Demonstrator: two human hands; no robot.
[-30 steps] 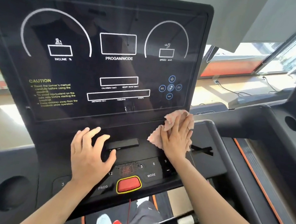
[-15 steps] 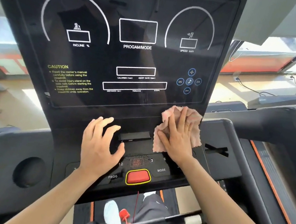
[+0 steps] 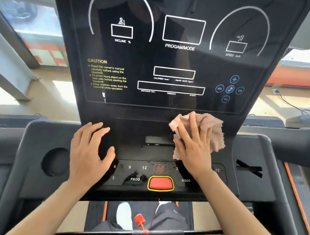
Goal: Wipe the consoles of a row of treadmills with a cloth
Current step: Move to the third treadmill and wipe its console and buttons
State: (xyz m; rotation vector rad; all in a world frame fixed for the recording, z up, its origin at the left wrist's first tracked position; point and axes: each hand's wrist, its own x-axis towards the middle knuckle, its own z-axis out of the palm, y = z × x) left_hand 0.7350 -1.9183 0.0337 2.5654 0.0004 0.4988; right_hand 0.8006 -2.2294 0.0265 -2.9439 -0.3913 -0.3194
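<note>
Cloth (image 3: 215,131) half hidden under flat right hand (image 3: 192,145); left hand (image 3: 88,151) rests flat on console (image 3: 139,119).

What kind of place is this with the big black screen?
Probably a gym: the treadmill console shows SPEED and INCLINE dials, with a red stop button below it.

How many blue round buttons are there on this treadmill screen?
5, clustered at the screen's right side above the cloth: plus on top, minus at the bottom, music note in the middle, skip-back on its left, skip-forward on its right. None seems hidden.
</note>
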